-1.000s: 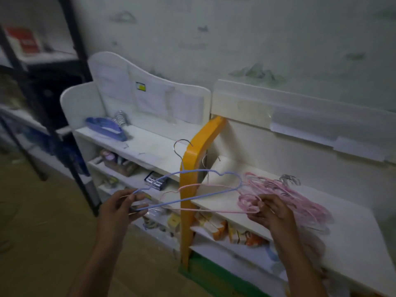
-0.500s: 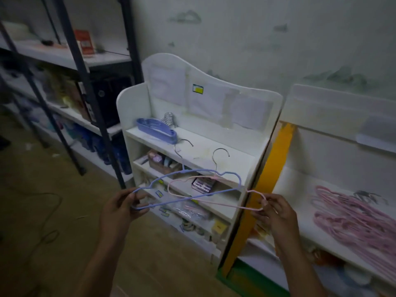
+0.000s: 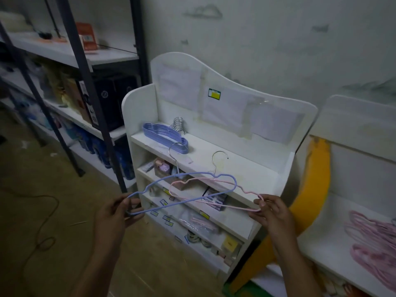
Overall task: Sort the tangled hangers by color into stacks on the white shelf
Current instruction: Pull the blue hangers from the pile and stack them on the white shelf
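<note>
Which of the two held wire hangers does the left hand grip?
The blue wire hanger: the left hand pinches its end, while the right hand holds the pink wire hanger.

Two held hangers, one blue hanger [image 3: 162, 180] and one pink hanger [image 3: 216, 205]; two stacks, blue stack [image 3: 165, 135] and pink stack [image 3: 372, 243].

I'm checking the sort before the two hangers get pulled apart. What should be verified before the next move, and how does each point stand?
1. Left hand grips the blue hanger at its end: ok.
2. Right hand grips the pink hanger at its end: ok.
3. Hangers free of each other: not ok, their frames overlap; whether they are interlocked, cannot tell.
4. Blue hanger stack on the white shelf, bare space beside it: ok.
5. Pink hanger pile on the neighbouring shelf at right: ok.
</note>
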A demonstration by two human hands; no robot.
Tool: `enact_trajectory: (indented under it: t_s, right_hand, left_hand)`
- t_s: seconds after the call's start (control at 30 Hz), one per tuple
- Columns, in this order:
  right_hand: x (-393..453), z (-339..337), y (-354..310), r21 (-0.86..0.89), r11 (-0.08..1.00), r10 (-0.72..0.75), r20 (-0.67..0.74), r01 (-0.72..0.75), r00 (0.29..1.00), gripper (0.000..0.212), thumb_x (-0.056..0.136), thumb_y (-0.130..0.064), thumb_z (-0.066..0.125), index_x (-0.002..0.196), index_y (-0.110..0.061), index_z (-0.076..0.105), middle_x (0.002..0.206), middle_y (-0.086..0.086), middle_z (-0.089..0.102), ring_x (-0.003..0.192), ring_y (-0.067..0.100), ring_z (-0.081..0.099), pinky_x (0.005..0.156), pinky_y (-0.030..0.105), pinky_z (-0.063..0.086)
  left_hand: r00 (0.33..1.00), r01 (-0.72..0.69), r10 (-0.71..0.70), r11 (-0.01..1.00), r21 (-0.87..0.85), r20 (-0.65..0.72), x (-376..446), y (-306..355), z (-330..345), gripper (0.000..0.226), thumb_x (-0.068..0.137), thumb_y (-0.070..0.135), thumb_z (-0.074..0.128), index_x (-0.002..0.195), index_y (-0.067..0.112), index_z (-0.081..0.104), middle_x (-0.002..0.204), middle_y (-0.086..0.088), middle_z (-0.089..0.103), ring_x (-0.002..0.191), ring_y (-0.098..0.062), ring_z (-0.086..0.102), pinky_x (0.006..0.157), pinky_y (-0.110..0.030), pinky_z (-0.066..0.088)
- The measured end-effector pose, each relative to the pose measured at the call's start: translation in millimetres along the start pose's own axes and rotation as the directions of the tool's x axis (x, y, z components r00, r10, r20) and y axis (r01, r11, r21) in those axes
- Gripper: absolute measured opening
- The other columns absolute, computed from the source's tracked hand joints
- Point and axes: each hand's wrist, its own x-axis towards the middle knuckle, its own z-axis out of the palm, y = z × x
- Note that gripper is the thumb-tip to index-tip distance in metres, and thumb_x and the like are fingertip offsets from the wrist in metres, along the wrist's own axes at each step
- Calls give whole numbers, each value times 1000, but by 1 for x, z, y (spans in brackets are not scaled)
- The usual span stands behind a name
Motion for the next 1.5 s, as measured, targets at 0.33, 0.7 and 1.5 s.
enact_trajectory:
  t_s: [0.33,0.7,1.5]
  right_hand:
    - [117,41,-3,53,999,-7,-2,7,1000,10,94,-9,61,104,-9,64,104,14,69,83,33,73,74,35,61]
    - [186,41,18,126,992,41,-120,-26,992,50,73,-39,81,103,-3,63,101,19,69,80,36,73,69,33,60]
    - [215,54,109,-338,877,103,-560,-340,822,14,93,-5,61,101,-9,71,96,14,73,81,24,71,76,38,60]
  left_hand:
    - [999,-33,33,998,54,5,110,18,62,21,101,8,46,104,12,66,97,-15,70,82,-27,71,61,-25,60]
    - [991,-16,7,998,64,133,192,0,127,21,100,5,45,106,5,66,95,-19,70,73,-24,72,61,-28,60]
    - [846,130,-166,986,106,507,342,-52,224,18,97,-2,49,105,-9,63,75,-14,70,62,-22,69,58,-32,61]
